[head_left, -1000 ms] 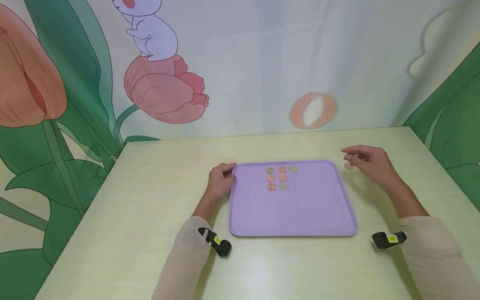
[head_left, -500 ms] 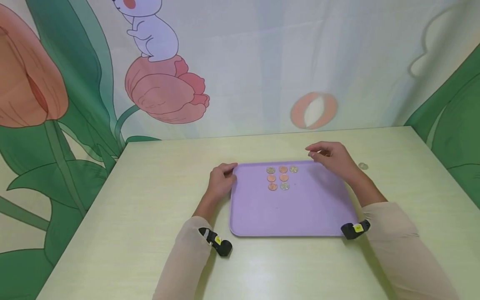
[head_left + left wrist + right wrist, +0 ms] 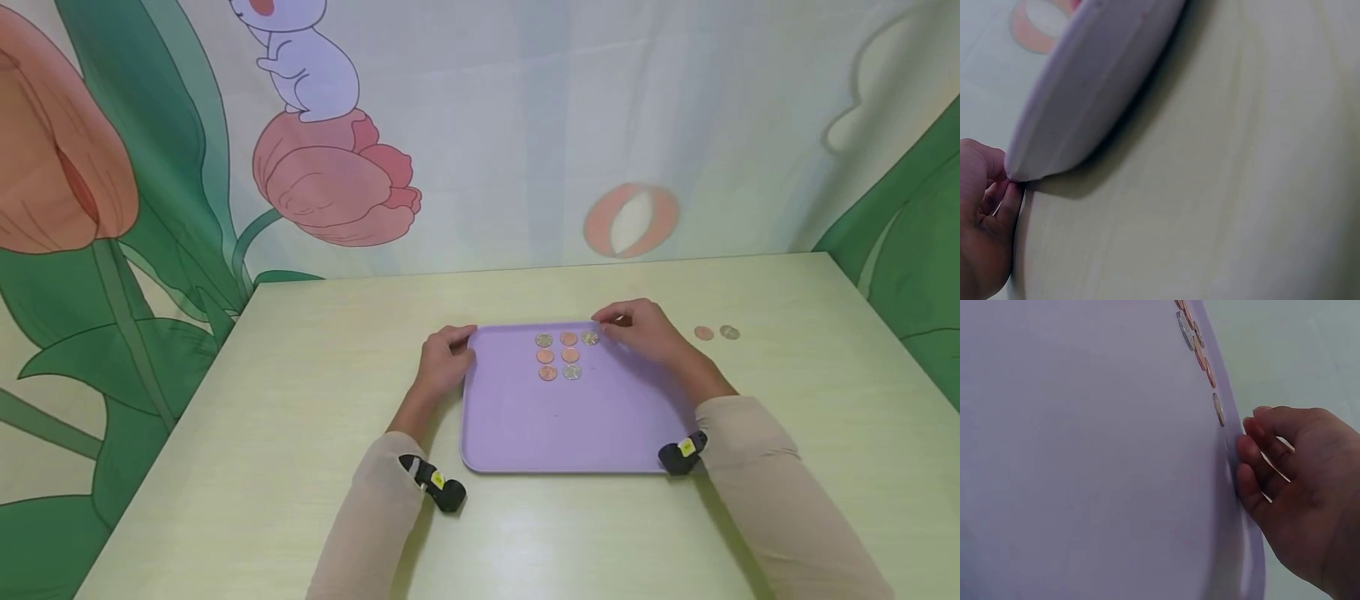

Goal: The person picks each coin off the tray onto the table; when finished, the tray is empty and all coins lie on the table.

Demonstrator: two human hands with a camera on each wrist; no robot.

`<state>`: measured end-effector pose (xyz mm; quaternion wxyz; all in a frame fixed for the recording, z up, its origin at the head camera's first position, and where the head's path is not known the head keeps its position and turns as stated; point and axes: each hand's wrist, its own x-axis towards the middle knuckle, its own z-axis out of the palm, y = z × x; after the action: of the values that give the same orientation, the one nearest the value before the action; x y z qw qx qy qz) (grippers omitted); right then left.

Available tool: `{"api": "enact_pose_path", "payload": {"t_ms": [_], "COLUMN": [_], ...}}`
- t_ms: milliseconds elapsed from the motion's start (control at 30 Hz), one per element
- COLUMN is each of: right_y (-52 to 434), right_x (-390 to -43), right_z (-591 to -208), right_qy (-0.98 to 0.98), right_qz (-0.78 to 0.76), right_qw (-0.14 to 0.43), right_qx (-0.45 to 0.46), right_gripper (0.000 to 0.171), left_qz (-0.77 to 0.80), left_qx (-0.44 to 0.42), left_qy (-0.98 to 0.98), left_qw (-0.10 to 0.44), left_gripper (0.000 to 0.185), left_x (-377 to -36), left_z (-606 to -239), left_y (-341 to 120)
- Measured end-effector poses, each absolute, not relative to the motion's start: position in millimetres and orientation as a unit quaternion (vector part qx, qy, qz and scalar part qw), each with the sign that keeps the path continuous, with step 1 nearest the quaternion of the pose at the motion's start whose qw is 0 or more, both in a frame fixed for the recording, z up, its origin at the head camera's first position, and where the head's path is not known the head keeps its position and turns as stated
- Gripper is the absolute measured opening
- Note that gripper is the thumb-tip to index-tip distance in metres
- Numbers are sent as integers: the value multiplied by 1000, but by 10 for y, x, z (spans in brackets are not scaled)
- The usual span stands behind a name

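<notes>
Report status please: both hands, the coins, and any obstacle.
Left hand holds tray corner. Right hand over tray, fingertips by top-right coin; grip unclear. Seven coins in rows; two coins on table. No obstacle.

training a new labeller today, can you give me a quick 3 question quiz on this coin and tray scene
1. True or false: the left hand touches the far left corner of the purple tray.
2. How many coins lie on the table to the right of the tray? A) none B) two C) five
3. Fill in: the right hand is over the tray beside the ____ row of coins on the tray.

Key: 1 true; 2 B, the two loose coins; 3 far (top).
</notes>
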<state>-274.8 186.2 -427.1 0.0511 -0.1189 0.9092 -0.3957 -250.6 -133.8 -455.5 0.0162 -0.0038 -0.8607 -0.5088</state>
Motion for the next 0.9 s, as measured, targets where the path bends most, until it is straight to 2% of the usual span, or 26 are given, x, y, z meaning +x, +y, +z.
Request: {"api": "enact_pose_path", "payload": {"t_ms": [500,900], "right_y": [1820,1756], "right_x": [-2760,-2747], "right_z": [-4313,-4335], "right_qy": [928,931], "right_qz": [-333,-320], "right_qw": [44,18], "right_qx": [-162,-175], "right_gripper": [30,24], "left_qz": [-509,-510], "left_qx": [-4,0], "left_qy": [-860,-860], "left_qw": [15,15], "left_gripper": [46,46], "left_x": [-2502,-2493], "left_z": [-4556,-4551], "left_y": [-1329,-1325]}}
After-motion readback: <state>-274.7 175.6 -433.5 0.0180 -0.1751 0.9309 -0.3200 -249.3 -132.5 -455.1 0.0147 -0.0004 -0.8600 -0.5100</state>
